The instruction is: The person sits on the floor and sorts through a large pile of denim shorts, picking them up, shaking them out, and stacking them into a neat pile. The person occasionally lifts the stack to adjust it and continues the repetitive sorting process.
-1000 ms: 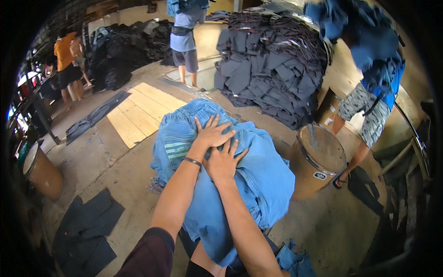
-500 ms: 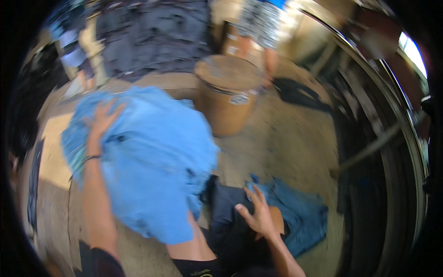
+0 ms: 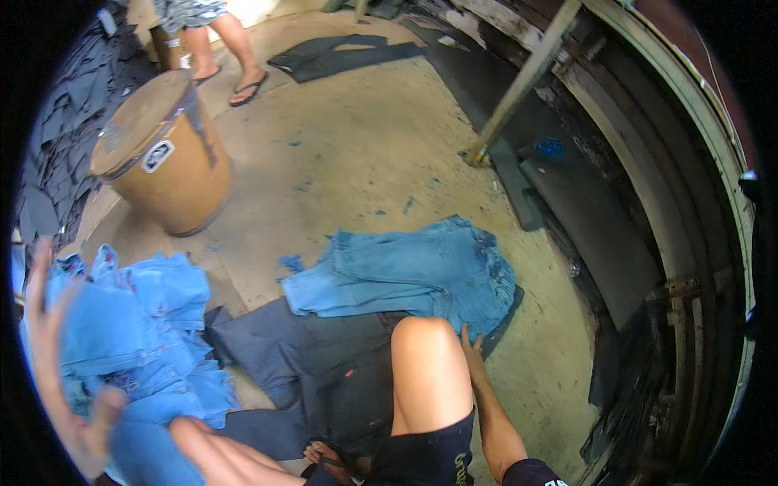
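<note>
At the far left my left hand (image 3: 61, 356) is raised with its fingers spread, blurred by motion, in front of a heap of light blue denim clothes (image 3: 154, 324). It appears to hold nothing. Beyond my raised knee lies a pair of blue jeans (image 3: 397, 271), folded over, legs toward the left and waist toward the right. My right hand (image 3: 472, 352) reaches past the knee and grips the near edge of these jeans, fingers partly tucked at the cloth. Under the jeans a dark grey cloth (image 3: 300, 348) is spread on the floor around my legs.
A brown lidded drum (image 3: 174, 170) stands at the upper left. Behind it are a person's legs (image 3: 231, 53) in sandals and a stack of dark cloth pieces (image 3: 61, 130). Another dark cloth (image 3: 344, 57) lies farther off. A slanted post (image 3: 527, 81) and wooden beams border the right side.
My view has swung right. The light blue heap that lay under my left hand now sits at the left, with that hand lifted off. My right hand has gone from mid-air to the jeans.
</note>
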Demonstrator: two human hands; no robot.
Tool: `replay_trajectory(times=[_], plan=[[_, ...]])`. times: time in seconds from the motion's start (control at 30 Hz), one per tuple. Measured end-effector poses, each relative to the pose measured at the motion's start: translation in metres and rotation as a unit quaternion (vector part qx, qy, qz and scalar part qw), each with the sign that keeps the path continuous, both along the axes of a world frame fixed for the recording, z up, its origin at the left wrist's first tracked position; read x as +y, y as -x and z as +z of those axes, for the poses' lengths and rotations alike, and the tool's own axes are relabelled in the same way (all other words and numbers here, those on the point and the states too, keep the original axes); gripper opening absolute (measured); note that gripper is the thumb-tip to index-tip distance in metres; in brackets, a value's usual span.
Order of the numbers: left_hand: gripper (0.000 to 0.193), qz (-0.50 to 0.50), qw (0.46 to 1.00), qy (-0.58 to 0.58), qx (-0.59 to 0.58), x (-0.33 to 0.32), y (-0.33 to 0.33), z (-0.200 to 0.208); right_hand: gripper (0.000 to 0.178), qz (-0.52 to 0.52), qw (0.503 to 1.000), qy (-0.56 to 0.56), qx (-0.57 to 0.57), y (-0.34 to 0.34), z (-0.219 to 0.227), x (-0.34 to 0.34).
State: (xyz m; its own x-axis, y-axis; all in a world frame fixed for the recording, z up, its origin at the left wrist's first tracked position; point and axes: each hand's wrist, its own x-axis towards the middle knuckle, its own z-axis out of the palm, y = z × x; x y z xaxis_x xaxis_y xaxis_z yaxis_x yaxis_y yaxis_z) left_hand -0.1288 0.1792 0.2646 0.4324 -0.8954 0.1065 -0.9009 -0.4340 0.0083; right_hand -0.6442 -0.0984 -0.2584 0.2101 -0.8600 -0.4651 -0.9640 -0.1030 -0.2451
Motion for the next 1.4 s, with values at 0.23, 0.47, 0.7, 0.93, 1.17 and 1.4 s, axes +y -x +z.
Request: replay_trajectory(times=[0.23,0.47,0.7,0.93,1.17,1.4], plan=[[0.061,-0.333,0.896,-0.242,0.168,-0.188,0.104,-0.21,0.063,-0.212,0.961,0.127,-0.126,0.049,0.05,-0.107],[0.066,-0.183,0.77,-0.077,0.606,-0.314,0.249,-0.355,0.046,-0.18,0.91,0.3,-0.223,-0.016,0.105,-0.118],[0.08,0.018,0.698,-0.02,0.715,-0.36,0.282,-0.393,0.07,-0.084,0.798,-0.159,-0.575,-0.003,0.103,-0.099],[0.065,0.177,0.614,-0.055,0.767,-0.343,0.246,-0.391,0.058,-0.397,0.86,0.091,-0.309,0.043,0.057,-0.217],[0.052,0.048,0.719,-0.003,0.693,-0.352,0.261,-0.399,0.045,0.077,0.773,-0.191,-0.6,-0.028,0.113,-0.112],[0.075,0.141,0.582,-0.036,0.8,-0.322,0.227,-0.383,0.043,-0.203,0.917,0.235,-0.25,-0.007,0.093,-0.182]])
